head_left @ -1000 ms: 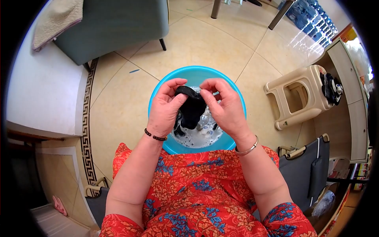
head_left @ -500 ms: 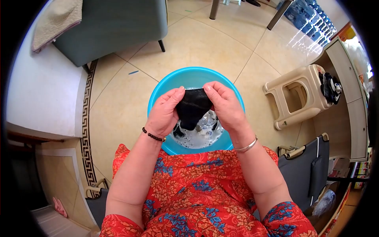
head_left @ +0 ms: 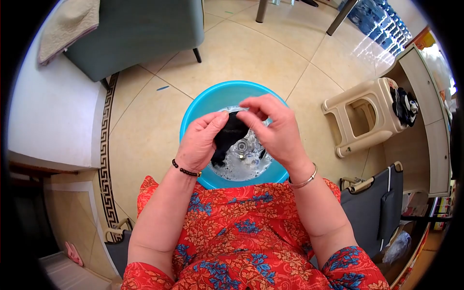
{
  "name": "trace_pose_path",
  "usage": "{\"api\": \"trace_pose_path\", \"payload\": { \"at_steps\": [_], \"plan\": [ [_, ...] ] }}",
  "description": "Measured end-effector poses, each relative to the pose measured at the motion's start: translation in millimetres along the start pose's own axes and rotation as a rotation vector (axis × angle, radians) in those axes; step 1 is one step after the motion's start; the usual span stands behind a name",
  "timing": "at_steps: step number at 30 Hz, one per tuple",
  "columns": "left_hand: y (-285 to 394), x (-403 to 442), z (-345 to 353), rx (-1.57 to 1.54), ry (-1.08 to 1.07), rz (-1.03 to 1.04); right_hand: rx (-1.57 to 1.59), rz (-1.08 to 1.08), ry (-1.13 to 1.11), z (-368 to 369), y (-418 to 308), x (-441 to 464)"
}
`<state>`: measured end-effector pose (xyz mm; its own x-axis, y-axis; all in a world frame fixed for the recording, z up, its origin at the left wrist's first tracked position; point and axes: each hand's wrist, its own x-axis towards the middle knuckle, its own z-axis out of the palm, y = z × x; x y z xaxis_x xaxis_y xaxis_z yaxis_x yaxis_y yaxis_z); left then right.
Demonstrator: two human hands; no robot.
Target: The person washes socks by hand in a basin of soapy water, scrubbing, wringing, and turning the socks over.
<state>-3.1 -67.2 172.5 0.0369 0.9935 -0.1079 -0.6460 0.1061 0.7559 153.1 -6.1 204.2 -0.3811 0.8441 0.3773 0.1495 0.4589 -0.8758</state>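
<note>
A small black cloth (head_left: pixel 231 131) hangs over a round blue basin (head_left: pixel 197 104) of sudsy water. My left hand (head_left: pixel 203 137), with a beaded bracelet at its wrist, pinches the cloth's upper left part. At the cloth's upper right edge is my right hand (head_left: pixel 271 126), thumb and forefinger bent close together; whether they grip the fabric is hard to see. Foam and ripples (head_left: pixel 244 153) show below the cloth, and dark fabric lies in the water, partly hidden.
A beige stool (head_left: pixel 365 116) at the right bears a pile of dark and white cloth (head_left: pixel 405 106). Grey folding-chair parts (head_left: pixel 374 208) flank my body. A grey-green armchair (head_left: pixel 140 36) stands at the upper left, and blue water bottles (head_left: pixel 377 24) at the upper right.
The cloth, stretched flat between both hands half a second ago, is now bunched and hangs further left. My right hand's fingers have curled and shifted slightly. Ripples show in the water.
</note>
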Motion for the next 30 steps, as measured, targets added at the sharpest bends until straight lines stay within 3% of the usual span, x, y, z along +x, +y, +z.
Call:
{"api": "trace_pose_path", "payload": {
  "at_steps": [1,6,8,13,15,18,19,20,22,27,30],
  "plan": [
    [-0.8,0.1,-0.6,0.000,0.001,0.001,-0.145,-0.171,-0.074,0.2,-1.4,-0.8],
    [-5.3,-2.5,0.8,0.295,0.046,0.115,-0.216,-0.263,0.007,5.3,8.6,-1.7],
    [-1.4,-3.6,1.8,0.256,0.040,0.093,0.132,0.188,0.067,2.0,3.5,-0.2],
    [0.1,-3.6,-0.1,0.138,0.003,0.051,0.254,0.304,0.008,-4.8,3.1,1.7],
    [-1.6,-2.5,-0.7,0.129,0.015,0.061,0.009,-0.037,-0.010,3.5,2.9,-3.6],
    [-3.7,-3.0,0.3,0.190,0.037,0.072,-0.247,-0.121,-0.016,4.4,-2.4,-4.1],
    [-3.6,-2.9,0.9,0.190,0.036,0.071,-0.048,0.060,-0.029,5.9,4.1,-5.0],
    [-2.7,-2.5,2.0,0.182,0.034,0.070,-0.047,0.059,-0.027,4.6,4.2,-3.6],
    [-1.5,-1.7,2.4,0.174,0.031,0.070,0.378,0.373,-0.067,0.7,4.9,-0.3],
    [-0.7,-0.2,1.3,0.081,0.003,0.056,0.647,0.447,0.016,-8.8,14.0,2.5],
    [0.2,0.8,-0.8,0.062,-0.013,0.043,0.486,0.431,-0.032,-7.8,4.5,1.2]
  ]
}}
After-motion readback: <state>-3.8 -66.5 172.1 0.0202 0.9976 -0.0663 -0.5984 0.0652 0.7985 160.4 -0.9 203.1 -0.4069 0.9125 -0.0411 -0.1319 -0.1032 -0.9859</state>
